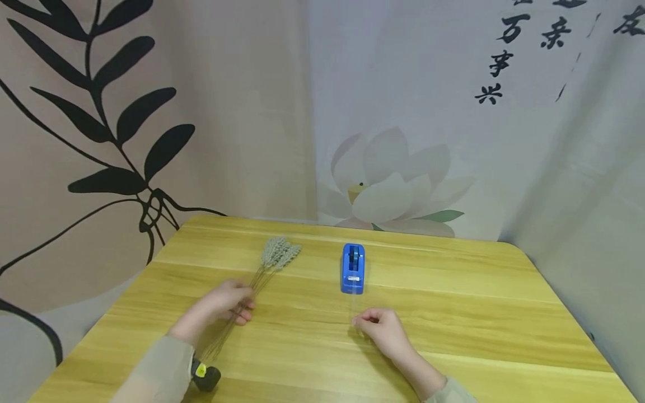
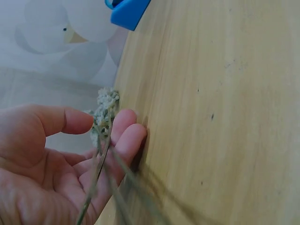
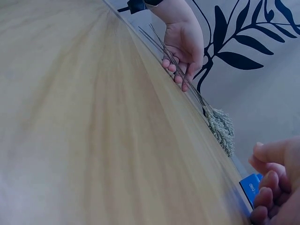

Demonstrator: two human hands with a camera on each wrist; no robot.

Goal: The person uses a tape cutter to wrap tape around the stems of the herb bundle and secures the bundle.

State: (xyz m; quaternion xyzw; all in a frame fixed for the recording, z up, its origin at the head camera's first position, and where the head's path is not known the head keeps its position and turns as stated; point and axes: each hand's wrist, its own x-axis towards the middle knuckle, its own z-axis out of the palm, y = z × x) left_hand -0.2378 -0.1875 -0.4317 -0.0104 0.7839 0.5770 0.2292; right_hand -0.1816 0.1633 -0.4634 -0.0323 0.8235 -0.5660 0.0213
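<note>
My left hand (image 1: 230, 302) holds a bunch of dried flowers (image 1: 279, 253) by its thin stems. The pale grey-green heads point away from me. In the left wrist view the stems (image 2: 101, 171) cross the fingers, with the thumb beside them. A blue tape dispenser (image 1: 352, 282) stands on the table to the right of the flowers. From its front, a strip of clear tape (image 1: 354, 307) stretches toward me, and my right hand (image 1: 387, 334) pinches its end between thumb and forefinger. The right wrist view shows the dispenser (image 3: 250, 186) partly hidden behind that hand.
Everything is on a light wooden table (image 1: 473, 296). Behind it hangs a pale curtain (image 1: 252, 112) printed with dark leaves, a lotus and writing. A black wrist device (image 1: 206, 376) with a yellow mark sits at my left cuff.
</note>
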